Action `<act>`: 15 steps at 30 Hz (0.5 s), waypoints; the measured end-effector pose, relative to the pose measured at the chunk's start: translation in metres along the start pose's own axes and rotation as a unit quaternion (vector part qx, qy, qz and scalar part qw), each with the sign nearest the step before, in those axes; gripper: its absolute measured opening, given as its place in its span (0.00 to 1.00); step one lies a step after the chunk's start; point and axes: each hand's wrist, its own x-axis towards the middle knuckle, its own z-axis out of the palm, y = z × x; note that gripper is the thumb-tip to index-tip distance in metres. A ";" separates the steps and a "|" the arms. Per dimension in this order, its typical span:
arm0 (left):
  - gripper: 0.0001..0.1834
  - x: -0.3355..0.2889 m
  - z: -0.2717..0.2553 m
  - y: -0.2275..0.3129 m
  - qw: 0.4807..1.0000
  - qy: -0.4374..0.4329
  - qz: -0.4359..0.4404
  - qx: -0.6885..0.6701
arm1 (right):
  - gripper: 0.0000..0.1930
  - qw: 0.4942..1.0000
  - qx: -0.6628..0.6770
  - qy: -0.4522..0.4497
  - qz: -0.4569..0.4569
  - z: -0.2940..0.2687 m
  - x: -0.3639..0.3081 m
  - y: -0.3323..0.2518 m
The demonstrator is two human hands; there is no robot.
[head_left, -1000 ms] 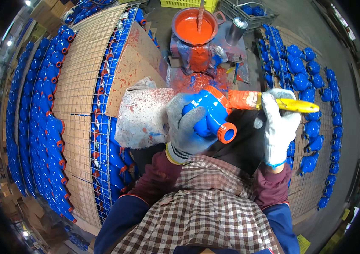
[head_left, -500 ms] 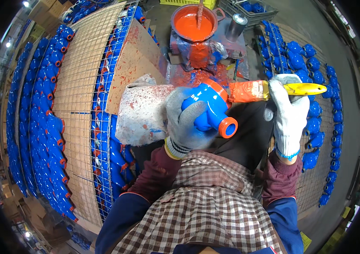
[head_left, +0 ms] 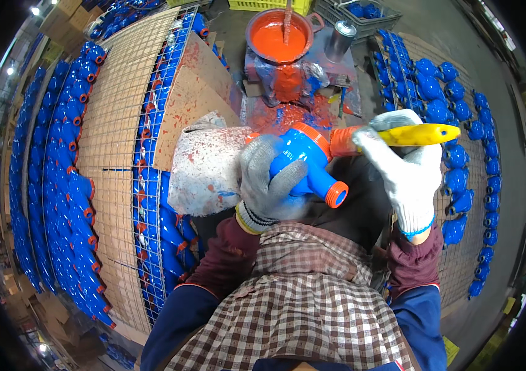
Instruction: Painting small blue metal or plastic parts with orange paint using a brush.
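My left hand (head_left: 265, 179), in a grey-stained white knit glove, wraps around a glossy blue pipe fitting (head_left: 300, 153) with orange-red threaded ends. Its wide end points up and away to the right, while the narrower outlet (head_left: 336, 194) angles down to the right. In my gloved right hand (head_left: 408, 173) is a paintbrush (head_left: 420, 134) with a yellow handle, gripped near the ferrule. Orange-coated bristles (head_left: 343, 141) meet the right side of the wide end. The fingers partly hide the brush's ferrule.
A pot of orange paint (head_left: 256, 44) with a stick in it stands ahead, beside a metal can (head_left: 341, 42). Paint-spattered cardboard (head_left: 192, 93) and a spattered whitish cover (head_left: 204, 167) lie left. Blue fittings crowd the left racks (head_left: 68, 191) and a right mesh rack (head_left: 454, 159).
My right hand and the brush have shifted left, closer to the fitting. The fitting has turned slightly in my left hand, its narrow outlet now facing more to the right.
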 end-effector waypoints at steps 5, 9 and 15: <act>0.29 -0.009 0.001 -0.004 0.999 -0.029 0.029 0.020 | 0.09 0.980 -0.179 -0.083 -0.041 -0.004 0.003 -0.015; 0.27 -0.003 -0.009 -0.005 0.995 -0.052 0.082 0.033 | 0.14 0.998 0.053 0.018 -0.007 -0.027 -0.005 -0.009; 0.26 0.012 -0.017 -0.008 0.972 -0.060 0.218 0.060 | 0.15 0.999 0.033 0.000 -0.033 -0.035 -0.035 -0.001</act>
